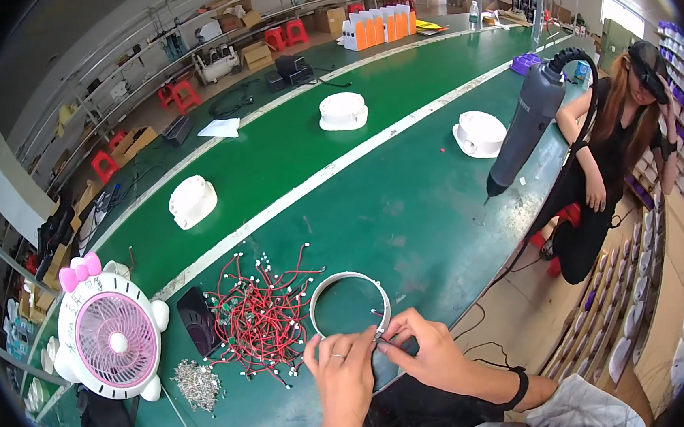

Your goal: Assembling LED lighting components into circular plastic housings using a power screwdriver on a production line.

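A white plastic ring (315, 301) stands at the near edge of the green table. My left hand (341, 372) is closed on the ring's near side, fingers and thumb pressed against its rim. Right beside it, my right hand (427, 352) pinches at the ring's near right edge, where a small dark part shows between the fingertips; its kind is too small to tell. Left of the ring lies a tangled heap of red wires (262, 318) with small white connectors. A pile of small metal pieces (198, 385) sits nearer me, next to a dark phone (198, 321).
A white and pink desk fan (117, 340) stands at the left. An electric screwdriver (526, 128) hangs over the table's right side. White round housings (342, 113) sit further off along the bench. A person (628, 131) sits at the right, beside racks of white parts (641, 285).
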`<state>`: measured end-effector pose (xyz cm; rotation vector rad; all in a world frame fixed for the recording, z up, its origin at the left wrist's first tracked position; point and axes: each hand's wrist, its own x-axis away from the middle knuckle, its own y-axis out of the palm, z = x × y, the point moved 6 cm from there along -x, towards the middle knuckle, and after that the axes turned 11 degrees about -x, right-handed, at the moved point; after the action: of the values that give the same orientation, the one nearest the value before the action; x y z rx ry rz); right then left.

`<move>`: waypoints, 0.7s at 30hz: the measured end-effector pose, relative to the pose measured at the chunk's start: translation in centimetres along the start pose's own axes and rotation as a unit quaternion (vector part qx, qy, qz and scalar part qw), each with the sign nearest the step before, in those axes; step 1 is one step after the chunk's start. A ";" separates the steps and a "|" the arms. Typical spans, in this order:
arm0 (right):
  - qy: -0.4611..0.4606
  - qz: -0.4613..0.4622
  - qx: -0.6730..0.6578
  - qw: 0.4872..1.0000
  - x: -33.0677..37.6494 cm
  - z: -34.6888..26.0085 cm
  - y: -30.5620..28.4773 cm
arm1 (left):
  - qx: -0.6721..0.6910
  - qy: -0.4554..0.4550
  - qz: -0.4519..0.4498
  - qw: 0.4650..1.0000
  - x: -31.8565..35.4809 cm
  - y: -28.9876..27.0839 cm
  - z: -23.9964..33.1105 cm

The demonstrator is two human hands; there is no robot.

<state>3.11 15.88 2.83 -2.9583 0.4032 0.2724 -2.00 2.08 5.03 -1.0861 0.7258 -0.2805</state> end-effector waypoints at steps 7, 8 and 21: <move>0.113 0.047 -0.291 0.949 0.0 1.7 -1.4 | 0.040 0.002 0.020 0.999 -0.2 0.3 0.2; 0.087 0.069 -0.321 0.941 -0.1 0.0 -1.6 | 0.035 0.000 0.006 0.999 -0.1 0.5 0.2; -0.090 0.083 -0.336 0.934 -5.9 -5.0 1.1 | 0.142 -0.192 0.267 0.934 3.7 -8.2 -4.0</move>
<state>-1.95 15.48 8.77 -3.5063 0.6436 0.8523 -0.81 -6.45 9.72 -0.6080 0.5783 0.2834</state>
